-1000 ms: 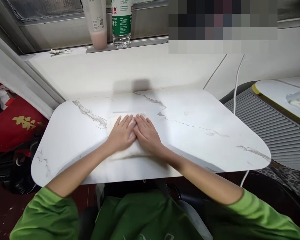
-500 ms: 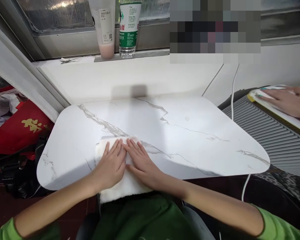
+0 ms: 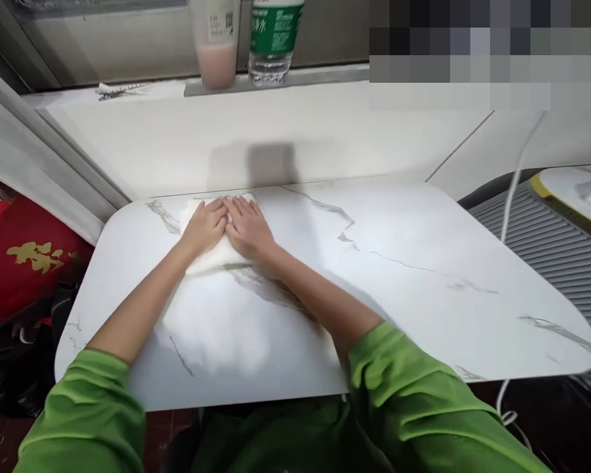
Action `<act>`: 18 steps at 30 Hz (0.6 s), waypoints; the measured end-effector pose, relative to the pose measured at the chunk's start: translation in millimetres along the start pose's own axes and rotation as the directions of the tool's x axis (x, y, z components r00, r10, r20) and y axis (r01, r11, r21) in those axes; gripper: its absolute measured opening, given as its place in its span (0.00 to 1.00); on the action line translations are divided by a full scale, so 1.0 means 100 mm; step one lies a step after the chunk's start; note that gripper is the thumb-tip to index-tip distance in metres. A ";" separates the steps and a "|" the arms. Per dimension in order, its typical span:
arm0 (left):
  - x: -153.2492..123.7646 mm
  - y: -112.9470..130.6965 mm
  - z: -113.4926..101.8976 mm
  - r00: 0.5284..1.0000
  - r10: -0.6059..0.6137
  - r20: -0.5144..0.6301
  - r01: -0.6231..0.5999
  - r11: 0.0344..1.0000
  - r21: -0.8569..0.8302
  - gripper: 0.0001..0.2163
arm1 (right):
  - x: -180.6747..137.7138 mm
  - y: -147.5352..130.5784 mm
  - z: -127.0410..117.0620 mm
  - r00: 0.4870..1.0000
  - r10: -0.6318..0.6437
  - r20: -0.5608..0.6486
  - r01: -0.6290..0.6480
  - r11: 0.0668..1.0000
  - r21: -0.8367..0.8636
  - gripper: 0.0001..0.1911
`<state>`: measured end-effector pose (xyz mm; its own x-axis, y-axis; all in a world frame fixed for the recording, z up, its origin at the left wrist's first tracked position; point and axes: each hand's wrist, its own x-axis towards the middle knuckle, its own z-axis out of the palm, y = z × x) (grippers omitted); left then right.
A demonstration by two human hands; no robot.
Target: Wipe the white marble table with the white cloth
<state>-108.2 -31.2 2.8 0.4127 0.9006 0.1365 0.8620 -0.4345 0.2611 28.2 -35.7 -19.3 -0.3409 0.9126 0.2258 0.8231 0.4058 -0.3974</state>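
A white cloth [image 3: 211,257] lies flat on the marble-patterned white table [image 3: 404,315], close to its far edge. My left hand [image 3: 205,226] rests palm down on the cloth, fingers stretched forward. Beside it, my right hand [image 3: 247,225] presses on the same cloth with its fingers extended too. The two hands touch near the fingertips and cover part of the cloth. Both arms reach far out across the tabletop.
On the windowsill stand a cup with pink liquid [image 3: 217,66] and a green-labelled water bottle [image 3: 274,39]. A red bag [image 3: 34,256] is at the left. To the right are a white cable [image 3: 515,177], a ridged grey panel [image 3: 532,230] and another white surface [image 3: 581,190].
Both hands have slid the cloth away from my body, from the table's near edge toward the wall. The camera view has tilted down, and another person's hand at the right has left the picture.
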 end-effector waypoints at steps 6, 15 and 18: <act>0.32 -0.21 0.01 0.997 -0.064 -0.043 0.064 0.998 0.010 0.23 | 0.47 0.17 0.11 0.998 -0.069 -0.009 0.069 0.993 0.096 0.32; -0.23 0.05 -0.01 0.972 -0.227 -0.056 0.232 0.968 0.100 0.21 | 0.08 -0.03 0.06 0.997 -0.041 0.071 0.026 0.978 0.206 0.33; -0.78 0.10 -0.09 0.976 -0.215 -0.022 0.216 0.968 0.132 0.21 | -0.30 -0.36 0.12 0.995 -0.054 0.081 0.027 0.953 0.303 0.33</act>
<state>-134.5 -105.6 3.7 0.2114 0.9725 0.0980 0.9618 -0.2248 0.1560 3.5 -77.4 -23.1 -0.4208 0.8904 0.1738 0.6373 0.4265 -0.6419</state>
